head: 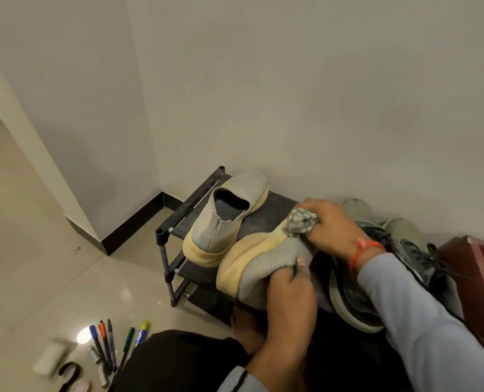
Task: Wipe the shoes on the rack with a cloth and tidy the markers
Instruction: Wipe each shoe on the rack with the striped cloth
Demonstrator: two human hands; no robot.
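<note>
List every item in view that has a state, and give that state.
left hand: gripping held shoe
right hand: clutching cloth
held shoe: tilted, sole outward
cloth: bunched, pressed on sole edge
second shoe: upright on rack
markers: loose on floor

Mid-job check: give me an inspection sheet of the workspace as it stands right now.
Surface: black shoe rack against the wall, on a pale tiled floor.
Job's things: one grey slip-on shoe rests on the top shelf; its mate, the held shoe, is tipped on its side; cloth bunched at its sole; markers loose on the floor.
Clutter: dark sneakers crowd the rack's right end; a blurred white item and a black hook lie by the markers.
Grippers: left hand grips the held shoe; right hand presses the cloth.
Cables: nothing seen.
Surroundings: plain wall, red-brown box at right.
</note>
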